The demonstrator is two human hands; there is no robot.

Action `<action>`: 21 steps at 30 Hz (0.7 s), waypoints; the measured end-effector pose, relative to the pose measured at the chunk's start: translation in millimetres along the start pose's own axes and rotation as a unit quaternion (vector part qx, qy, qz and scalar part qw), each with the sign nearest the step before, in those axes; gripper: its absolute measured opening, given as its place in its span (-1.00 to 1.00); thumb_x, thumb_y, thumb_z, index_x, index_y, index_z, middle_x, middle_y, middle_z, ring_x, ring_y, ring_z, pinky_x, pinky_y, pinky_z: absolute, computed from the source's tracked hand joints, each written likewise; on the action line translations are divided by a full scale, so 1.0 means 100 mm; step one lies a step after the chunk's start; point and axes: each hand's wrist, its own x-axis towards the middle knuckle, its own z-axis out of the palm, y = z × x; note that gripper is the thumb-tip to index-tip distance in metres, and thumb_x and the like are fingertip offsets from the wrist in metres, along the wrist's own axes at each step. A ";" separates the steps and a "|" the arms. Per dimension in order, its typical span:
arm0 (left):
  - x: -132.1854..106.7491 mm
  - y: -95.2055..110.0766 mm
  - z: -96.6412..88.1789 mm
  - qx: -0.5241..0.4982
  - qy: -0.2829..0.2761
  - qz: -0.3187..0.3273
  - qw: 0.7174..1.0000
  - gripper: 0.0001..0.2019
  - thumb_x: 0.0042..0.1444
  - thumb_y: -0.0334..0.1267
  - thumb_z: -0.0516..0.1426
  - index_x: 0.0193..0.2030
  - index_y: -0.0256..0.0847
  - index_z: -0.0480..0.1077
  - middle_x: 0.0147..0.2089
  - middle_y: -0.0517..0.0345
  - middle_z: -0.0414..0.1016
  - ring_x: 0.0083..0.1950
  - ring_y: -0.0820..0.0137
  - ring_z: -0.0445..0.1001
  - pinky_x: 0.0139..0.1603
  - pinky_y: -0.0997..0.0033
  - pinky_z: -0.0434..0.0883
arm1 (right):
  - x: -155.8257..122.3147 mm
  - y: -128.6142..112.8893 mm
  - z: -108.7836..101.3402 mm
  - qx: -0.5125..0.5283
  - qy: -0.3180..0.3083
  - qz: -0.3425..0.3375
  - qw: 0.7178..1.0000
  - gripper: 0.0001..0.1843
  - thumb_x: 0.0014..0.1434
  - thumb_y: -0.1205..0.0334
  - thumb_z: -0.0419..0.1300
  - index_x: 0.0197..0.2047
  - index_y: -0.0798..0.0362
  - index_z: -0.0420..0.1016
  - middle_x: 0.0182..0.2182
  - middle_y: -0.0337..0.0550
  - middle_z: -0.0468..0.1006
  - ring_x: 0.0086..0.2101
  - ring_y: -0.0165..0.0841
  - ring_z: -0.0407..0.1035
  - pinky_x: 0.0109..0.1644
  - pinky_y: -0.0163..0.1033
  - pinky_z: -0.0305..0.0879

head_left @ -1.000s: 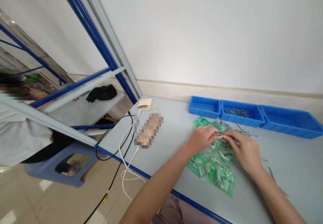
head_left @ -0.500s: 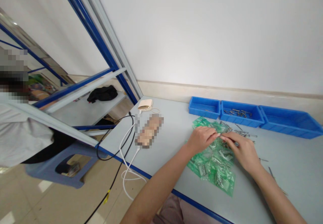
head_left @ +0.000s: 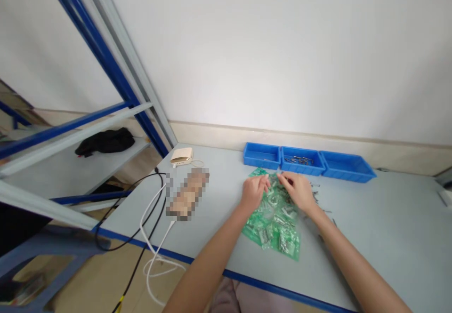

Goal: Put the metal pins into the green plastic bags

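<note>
Desk [head_left: 219, 219]: pile of green bags [head_left: 273, 226] with small metal parts, mid-desk near the front edge. Left hand [head_left: 252, 193] and right hand [head_left: 299, 191] rest on the pile's far end. Fingers curled, tips nearly meeting; can't tell if they're pinching anything. Behind: row of blue bins [head_left: 262, 155] along the wall.

Cream power bank [head_left: 181, 156], white cable [head_left: 161, 241], black cloth [head_left: 105, 141] on shelf [head_left: 52, 172]

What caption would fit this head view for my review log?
The left hand and right hand meet over green bags of metal parts on a grey table, blue bins behind.
</note>
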 end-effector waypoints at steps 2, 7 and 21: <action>0.02 -0.02 -0.02 -0.031 0.018 -0.045 0.998 -0.38 0.32 0.00 -0.32 -0.48 -0.22 0.40 -0.60 0.17 0.43 -0.52 0.46 0.40 -0.36 0.48 0.33 | 0.29 0.03 -0.08 -0.043 0.004 0.074 0.996 -0.40 0.30 -0.10 -0.19 -0.51 0.05 0.45 -0.60 -0.21 0.46 -0.48 -0.37 0.36 -0.37 -0.33 0.11; 0.03 -0.04 -0.08 -0.030 0.002 -0.070 0.997 -0.37 0.28 0.07 -0.28 -0.49 -0.22 0.44 -0.62 0.17 0.44 -0.53 0.43 0.42 -0.37 0.46 0.34 | 0.74 0.23 -0.36 -0.130 0.030 0.160 0.978 -0.44 0.30 -0.03 -0.13 -0.42 0.11 0.54 -0.44 -0.02 0.53 -0.36 -0.30 0.41 -0.34 -0.31 0.11; 0.03 0.03 -0.04 0.026 -0.063 0.031 0.997 -0.47 0.28 0.01 -0.21 -0.48 -0.19 0.41 -0.59 0.20 0.44 -0.46 0.40 0.44 -0.27 0.45 0.32 | -1.17 0.48 -0.77 -0.134 -0.076 0.035 0.987 -0.81 0.18 0.10 0.11 -0.19 -0.09 0.49 -0.18 -0.20 0.50 -0.18 -0.28 0.35 -0.15 -0.20 0.17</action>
